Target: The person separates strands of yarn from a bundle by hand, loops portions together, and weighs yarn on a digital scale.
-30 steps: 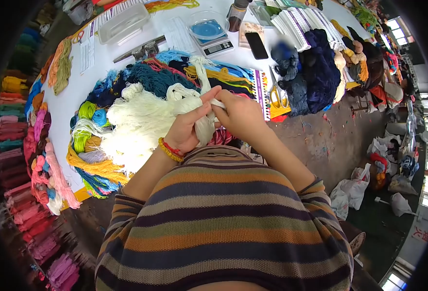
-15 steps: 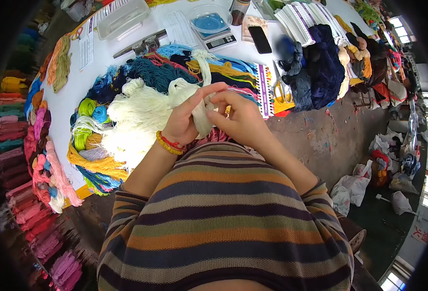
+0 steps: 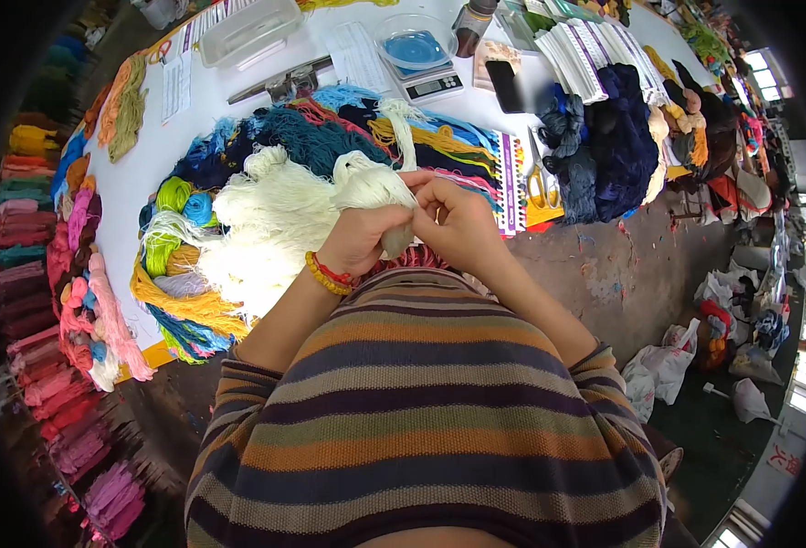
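A white thread skein (image 3: 373,185) runs into my left hand (image 3: 363,239), whose fingers are wrapped around it; a short bundled end pokes out below the thumb. My right hand (image 3: 458,222) meets the left fingertips in a pinch, and whatever lies between its thumb and finger is too small to make out. Just left of the hands spreads a large heap of loose white thread (image 3: 266,219). Behind it lie teal thread skeins (image 3: 298,142), with mustard skeins (image 3: 439,146) farther right.
Gold-handled scissors (image 3: 542,183) and a thread colour card (image 3: 510,178) lie right of the hands. Farther back are a digital scale (image 3: 435,87), a black phone (image 3: 505,87) and a plastic tray (image 3: 249,35). Dark navy skeins (image 3: 617,137) hang over the table's right edge.
My left fingers, stretched out around the skein before, have closed on it. My right fingers have come together against the left ones. The view has shifted slightly.
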The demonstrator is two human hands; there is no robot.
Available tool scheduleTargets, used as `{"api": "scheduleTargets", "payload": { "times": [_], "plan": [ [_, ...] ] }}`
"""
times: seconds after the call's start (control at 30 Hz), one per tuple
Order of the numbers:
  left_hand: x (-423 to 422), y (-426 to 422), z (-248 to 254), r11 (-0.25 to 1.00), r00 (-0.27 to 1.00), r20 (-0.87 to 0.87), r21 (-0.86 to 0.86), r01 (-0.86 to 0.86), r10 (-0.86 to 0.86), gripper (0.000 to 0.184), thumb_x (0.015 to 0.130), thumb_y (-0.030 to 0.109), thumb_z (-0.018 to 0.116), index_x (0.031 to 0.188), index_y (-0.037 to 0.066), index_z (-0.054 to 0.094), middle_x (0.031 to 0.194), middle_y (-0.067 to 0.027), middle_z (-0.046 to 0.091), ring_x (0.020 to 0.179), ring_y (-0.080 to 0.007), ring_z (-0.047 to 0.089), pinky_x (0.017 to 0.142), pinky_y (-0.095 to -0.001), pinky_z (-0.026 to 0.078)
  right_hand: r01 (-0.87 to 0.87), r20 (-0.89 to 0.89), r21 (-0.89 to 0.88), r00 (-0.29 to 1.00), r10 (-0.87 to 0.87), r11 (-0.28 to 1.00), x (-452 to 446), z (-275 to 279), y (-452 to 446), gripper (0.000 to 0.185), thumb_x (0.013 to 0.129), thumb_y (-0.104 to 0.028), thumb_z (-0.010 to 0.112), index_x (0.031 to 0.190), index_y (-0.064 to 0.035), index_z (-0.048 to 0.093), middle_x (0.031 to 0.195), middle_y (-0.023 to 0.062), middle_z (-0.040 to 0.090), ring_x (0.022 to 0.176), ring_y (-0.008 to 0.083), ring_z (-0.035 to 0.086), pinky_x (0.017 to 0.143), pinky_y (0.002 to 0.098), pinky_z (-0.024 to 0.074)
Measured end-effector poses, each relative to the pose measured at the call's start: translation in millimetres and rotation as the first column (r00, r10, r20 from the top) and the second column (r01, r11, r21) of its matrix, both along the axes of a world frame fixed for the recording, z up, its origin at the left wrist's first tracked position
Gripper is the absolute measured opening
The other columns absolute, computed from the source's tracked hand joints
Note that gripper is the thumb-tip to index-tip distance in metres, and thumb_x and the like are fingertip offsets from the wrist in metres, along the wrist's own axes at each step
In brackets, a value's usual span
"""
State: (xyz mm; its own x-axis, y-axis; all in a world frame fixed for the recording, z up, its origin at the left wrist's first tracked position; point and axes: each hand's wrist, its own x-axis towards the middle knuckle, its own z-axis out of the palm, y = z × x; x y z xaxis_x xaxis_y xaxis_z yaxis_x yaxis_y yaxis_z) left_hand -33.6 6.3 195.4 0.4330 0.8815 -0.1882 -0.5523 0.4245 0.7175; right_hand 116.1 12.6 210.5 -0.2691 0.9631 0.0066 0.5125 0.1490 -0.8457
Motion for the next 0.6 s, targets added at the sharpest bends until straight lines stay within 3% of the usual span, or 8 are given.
{"api": "scheduleTargets", "payload": {
  "times": [0.17, 0.23, 0.27, 0.33, 0.43, 0.47, 0.53, 0.6],
  "plan": [
    [-5.6, 1.1, -8.7, 1.000, 0.994, -0.106, -0.014, -0.010, 0.008, 0.040, 0.076, 0.001, 0.046, 0.116, -0.003, 0.047, 0.103, -0.0096, 0.055, 0.092, -0.0157, 0.055, 0.079, -0.0282, 0.044, -0.009, 0.011, -0.034, 1.000, 0.009, 0.999, -3.1, -6.1, 3.1, 0.011, 0.066, -0.014, 0.062, 0.070, -0.0052, 0.056, 0.062, 0.0073, 0.057, 0.055, 0.0222, 0.056, 0.052, 0.0313, 0.0441],
    [-7.4, 0.7, -13.0, 0.999, 0.990, -0.134, 0.004, -0.033, 0.033, 0.039, 0.075, 0.000, 0.045, 0.114, -0.003, 0.048, 0.104, -0.0104, 0.055, 0.093, -0.0159, 0.054, 0.081, -0.0280, 0.043, -0.054, -0.124, 0.012, 0.991, 0.055, 0.998, -4.0, -9.6, 3.5, 0.007, 0.073, -0.006, 0.060, 0.074, -0.0023, 0.054, 0.061, -0.0027, 0.050, 0.051, 0.0019, 0.042, 0.045, 0.0183, 0.0331],
    [-9.5, 1.4, -14.1, 0.999, 0.990, -0.134, 0.005, -0.036, 0.036, 0.039, 0.075, 0.000, 0.045, 0.114, -0.003, 0.048, 0.104, -0.0104, 0.055, 0.093, -0.0159, 0.054, 0.081, -0.0280, 0.043, -0.057, -0.123, 0.012, 0.991, 0.058, 0.998, -4.1, -14.7, 4.4, 0.007, 0.073, -0.006, 0.060, 0.074, -0.0023, 0.054, 0.061, -0.0027, 0.050, 0.051, 0.0019, 0.042, 0.045, 0.0183, 0.0331],
    [-13.2, 2.3, -14.7, 0.996, 0.997, 0.066, -0.076, -0.042, 0.047, 0.039, 0.074, -0.001, 0.046, 0.113, -0.002, 0.048, 0.106, -0.0097, 0.054, 0.095, -0.0148, 0.053, 0.081, -0.0271, 0.043, -0.041, -0.381, -0.170, 0.924, -0.027, 0.985, -3.7, -24.2, 7.2, 0.007, 0.072, -0.005, 0.060, 0.075, -0.0028, 0.054, 0.063, -0.0041, 0.051, 0.050, 0.0012, 0.040, 0.044, 0.0177, 0.0310],
    [-13.9, 1.2, -3.7, 0.990, 0.989, 0.074, -0.063, -0.123, 0.128, 0.039, 0.073, -0.002, 0.048, 0.113, -0.001, 0.050, 0.107, -0.0086, 0.054, 0.096, -0.0135, 0.052, 0.081, -0.0263, 0.042, -0.038, -0.538, -0.319, 0.830, -0.147, 0.947, -3.6, -24.4, 10.2, 0.006, 0.072, -0.005, 0.060, 0.075, -0.0030, 0.054, 0.062, -0.0052, 0.049, 0.049, 0.0004, 0.037, 0.043, 0.0177, 0.0281],
    [-13.0, 0.5, -3.7, 0.990, 0.989, 0.075, -0.062, -0.125, 0.129, 0.039, 0.073, -0.002, 0.048, 0.113, -0.001, 0.050, 0.107, -0.0086, 0.054, 0.096, -0.0135, 0.052, 0.081, -0.0263, 0.042, -0.040, -0.536, -0.319, 0.831, -0.146, 0.947, -4.6, -20.7, 9.3, 0.006, 0.072, -0.005, 0.060, 0.075, -0.0030, 0.054, 0.062, -0.0052, 0.049, 0.049, 0.0004, 0.037, 0.043, 0.0177, 0.0281],
    [-10.2, -2.1, -5.1, 0.988, 0.980, -0.137, 0.073, -0.136, 0.145, 0.039, 0.074, -0.002, 0.049, 0.113, 0.000, 0.050, 0.106, -0.0075, 0.054, 0.094, -0.0127, 0.053, 0.081, -0.0262, 0.042, -0.027, -0.220, -0.052, 0.975, 0.015, 0.998, -6.7, -12.7, 3.8, 0.006, 0.073, -0.006, 0.059, 0.076, -0.0031, 0.054, 0.061, -0.0052, 0.047, 0.048, -0.0003, 0.035, 0.043, 0.0180, 0.0263],
    [-9.6, -2.0, -7.5, 0.988, 0.977, -0.157, 0.077, -0.132, 0.143, 0.040, 0.074, -0.002, 0.049, 0.113, 0.000, 0.050, 0.105, -0.0072, 0.055, 0.093, -0.0128, 0.053, 0.081, -0.0263, 0.042, -0.022, -0.216, -0.051, 0.976, 0.011, 0.998, -5.3, -15.3, 2.6, 0.006, 0.073, -0.006, 0.059, 0.077, -0.0037, 0.055, 0.059, -0.0060, 0.045, 0.049, -0.0014, 0.033, 0.043, 0.0176, 0.0241]
  ]
}}
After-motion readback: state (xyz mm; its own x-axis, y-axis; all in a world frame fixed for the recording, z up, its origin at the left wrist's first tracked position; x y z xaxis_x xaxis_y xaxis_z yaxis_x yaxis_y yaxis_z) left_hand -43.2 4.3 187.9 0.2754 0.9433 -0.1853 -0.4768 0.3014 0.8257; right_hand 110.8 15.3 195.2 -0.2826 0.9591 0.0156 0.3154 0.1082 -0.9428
